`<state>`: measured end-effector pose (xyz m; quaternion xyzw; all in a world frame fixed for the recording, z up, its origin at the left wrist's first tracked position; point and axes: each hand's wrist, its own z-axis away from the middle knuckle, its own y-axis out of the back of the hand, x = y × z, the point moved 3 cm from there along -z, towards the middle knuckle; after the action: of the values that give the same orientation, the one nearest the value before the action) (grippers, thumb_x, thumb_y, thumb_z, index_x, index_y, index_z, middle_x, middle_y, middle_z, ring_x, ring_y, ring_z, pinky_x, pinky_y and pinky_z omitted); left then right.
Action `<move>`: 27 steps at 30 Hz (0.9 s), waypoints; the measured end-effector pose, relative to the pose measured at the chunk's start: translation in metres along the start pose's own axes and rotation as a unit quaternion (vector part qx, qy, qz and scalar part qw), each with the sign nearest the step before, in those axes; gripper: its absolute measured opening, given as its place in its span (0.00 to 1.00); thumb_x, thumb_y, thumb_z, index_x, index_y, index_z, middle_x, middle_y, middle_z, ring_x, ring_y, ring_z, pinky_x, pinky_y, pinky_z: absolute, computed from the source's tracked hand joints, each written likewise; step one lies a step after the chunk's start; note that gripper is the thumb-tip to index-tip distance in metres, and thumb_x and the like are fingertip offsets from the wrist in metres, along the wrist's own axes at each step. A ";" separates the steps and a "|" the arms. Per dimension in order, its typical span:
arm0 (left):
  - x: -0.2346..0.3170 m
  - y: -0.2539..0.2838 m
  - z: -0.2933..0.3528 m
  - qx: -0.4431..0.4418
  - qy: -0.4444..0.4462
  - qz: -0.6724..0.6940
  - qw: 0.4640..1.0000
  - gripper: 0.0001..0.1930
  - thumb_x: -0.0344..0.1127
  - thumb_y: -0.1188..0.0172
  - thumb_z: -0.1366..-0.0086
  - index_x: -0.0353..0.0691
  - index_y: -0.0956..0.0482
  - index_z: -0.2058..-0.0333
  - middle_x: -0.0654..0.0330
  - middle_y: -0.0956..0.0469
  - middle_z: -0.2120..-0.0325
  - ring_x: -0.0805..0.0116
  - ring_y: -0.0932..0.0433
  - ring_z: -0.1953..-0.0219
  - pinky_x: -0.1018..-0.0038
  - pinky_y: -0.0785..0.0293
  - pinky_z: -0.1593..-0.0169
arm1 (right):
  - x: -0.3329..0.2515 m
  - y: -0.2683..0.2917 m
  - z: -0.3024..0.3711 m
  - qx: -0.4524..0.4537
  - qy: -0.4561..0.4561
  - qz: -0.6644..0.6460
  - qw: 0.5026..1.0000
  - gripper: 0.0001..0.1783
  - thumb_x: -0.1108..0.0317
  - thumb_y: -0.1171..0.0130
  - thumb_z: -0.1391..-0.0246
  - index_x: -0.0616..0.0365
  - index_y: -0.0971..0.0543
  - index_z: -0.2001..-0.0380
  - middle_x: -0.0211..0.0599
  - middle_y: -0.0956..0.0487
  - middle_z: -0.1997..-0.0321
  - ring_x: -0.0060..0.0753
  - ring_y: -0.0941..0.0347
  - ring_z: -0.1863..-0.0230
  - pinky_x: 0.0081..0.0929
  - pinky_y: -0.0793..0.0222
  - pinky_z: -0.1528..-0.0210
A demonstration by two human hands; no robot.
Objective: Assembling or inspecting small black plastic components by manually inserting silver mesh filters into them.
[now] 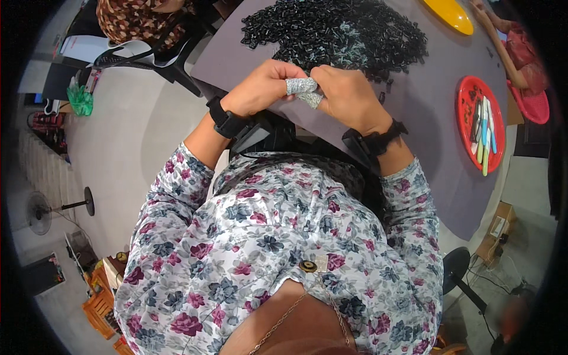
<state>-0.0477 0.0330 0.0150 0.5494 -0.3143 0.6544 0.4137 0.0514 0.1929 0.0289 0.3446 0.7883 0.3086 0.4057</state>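
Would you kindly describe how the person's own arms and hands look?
The left sleeve and right sleeve are white with grey-blue and magenta flowers. Black straps with boxy modules circle both wrists. The left hand and right hand each wear a speckled grey-white wrap, apparently over the thumb.

By the near edge of the tabletop (426, 112), the left grip (263, 89) and right grip (353, 97) come together at the fingertips, fingers curled inward. The left forearm (202, 141) and right forearm (395, 158) slant toward the tabletop from either side, converging.
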 end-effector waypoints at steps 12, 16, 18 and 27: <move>0.012 0.001 -0.004 -0.033 -0.014 0.014 0.999 0.10 0.34 0.44 0.29 0.36 0.17 0.61 0.69 0.20 0.72 0.84 0.25 0.70 0.83 0.29 0.67 | 0.002 0.018 0.002 -0.060 -0.058 -0.041 0.996 0.12 0.63 0.37 0.50 0.58 0.25 0.69 0.42 0.21 0.73 0.51 0.22 0.70 0.43 0.27 0.68; -0.001 0.019 -0.005 0.101 -0.048 -0.160 0.981 0.08 0.31 0.43 0.32 0.32 0.18 0.61 0.64 0.19 0.72 0.75 0.23 0.71 0.77 0.27 0.66 | 0.030 0.040 0.028 -0.119 -0.169 0.087 0.975 0.13 0.62 0.38 0.49 0.60 0.25 0.67 0.48 0.20 0.70 0.58 0.22 0.65 0.49 0.28 0.62; -0.014 0.031 0.000 0.157 -0.054 -0.304 0.938 0.11 0.28 0.38 0.39 0.32 0.20 0.58 0.55 0.19 0.72 0.61 0.20 0.70 0.67 0.24 0.62 | 0.035 0.051 0.045 -0.158 -0.209 0.123 0.957 0.12 0.63 0.38 0.48 0.61 0.25 0.66 0.51 0.19 0.68 0.59 0.23 0.62 0.51 0.28 0.60; -0.016 0.014 -0.020 0.155 -0.147 -0.468 0.857 0.19 0.21 0.42 0.46 0.39 0.22 0.54 0.49 0.20 0.65 0.48 0.20 0.61 0.60 0.24 0.57 | 0.042 0.072 0.065 -0.087 -0.226 0.190 0.951 0.08 0.71 0.43 0.48 0.58 0.23 0.63 0.47 0.20 0.65 0.57 0.23 0.61 0.48 0.27 0.60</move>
<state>-0.0686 0.0407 -0.0038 0.7785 0.0284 0.3356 0.5296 0.1098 0.2811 0.0351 0.5122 0.5662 0.3614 0.5353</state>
